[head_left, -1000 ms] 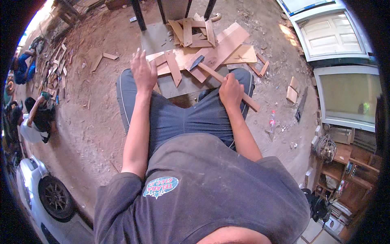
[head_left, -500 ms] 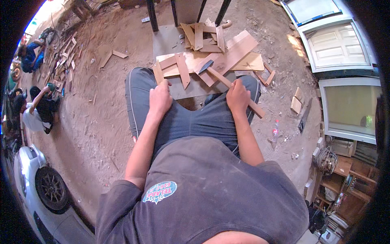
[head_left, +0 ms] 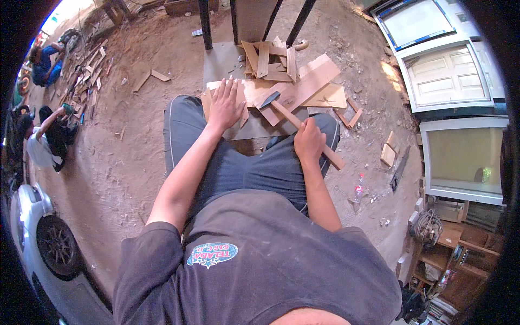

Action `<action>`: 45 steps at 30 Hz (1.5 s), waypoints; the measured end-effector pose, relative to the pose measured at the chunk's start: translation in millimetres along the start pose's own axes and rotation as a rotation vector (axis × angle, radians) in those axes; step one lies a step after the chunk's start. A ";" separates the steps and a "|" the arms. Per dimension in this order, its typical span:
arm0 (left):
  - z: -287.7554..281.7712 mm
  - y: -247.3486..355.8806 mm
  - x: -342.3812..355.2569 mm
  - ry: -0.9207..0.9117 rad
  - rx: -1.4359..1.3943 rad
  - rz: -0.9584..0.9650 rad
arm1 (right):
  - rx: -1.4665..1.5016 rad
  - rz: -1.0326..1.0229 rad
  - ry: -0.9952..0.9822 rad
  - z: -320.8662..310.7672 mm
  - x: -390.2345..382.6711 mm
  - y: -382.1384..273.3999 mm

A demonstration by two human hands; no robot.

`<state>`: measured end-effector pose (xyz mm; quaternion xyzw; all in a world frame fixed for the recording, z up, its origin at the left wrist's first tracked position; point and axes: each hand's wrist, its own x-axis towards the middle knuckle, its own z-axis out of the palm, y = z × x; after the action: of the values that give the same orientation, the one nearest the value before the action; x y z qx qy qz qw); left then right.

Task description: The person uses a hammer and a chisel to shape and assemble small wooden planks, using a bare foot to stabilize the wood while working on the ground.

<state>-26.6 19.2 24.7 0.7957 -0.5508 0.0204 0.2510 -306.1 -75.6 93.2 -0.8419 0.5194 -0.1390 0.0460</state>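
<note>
My left hand (head_left: 223, 105) lies flat with fingers stretched over the joined wooden strips (head_left: 244, 117), hiding much of them. My right hand (head_left: 310, 142) is closed round the wooden handle of a hammer (head_left: 287, 114). Its dark metal head points away from me and to the left, over a wide reddish plank (head_left: 317, 77). Beneath that plank lies a paler board (head_left: 329, 97). Beyond them, several nailed wooden pieces (head_left: 264, 58) are heaped together.
Dark metal legs (head_left: 205, 24) rise behind the heap. On the right are an L-shaped wooden piece (head_left: 355, 115), a handsaw (head_left: 401, 169) and white-framed panels (head_left: 463, 157). Two people sit at the left, near scattered wood scraps (head_left: 89, 73) and a silver car (head_left: 32, 208).
My left hand has let go of the wooden strip's end, opened, and moved forward onto the strips. My right hand still grips the hammer, shifted slightly left and nearer in view.
</note>
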 end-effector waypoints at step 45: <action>30.0 -13.7 -6.9 -0.027 0.104 -0.053 | -0.005 0.016 -0.037 -4.3 0.4 -5.3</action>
<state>-24.4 16.2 -8.8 0.8223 -0.5310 0.0315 0.2022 -302.6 -73.2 98.5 -0.8403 0.5254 -0.1216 0.0548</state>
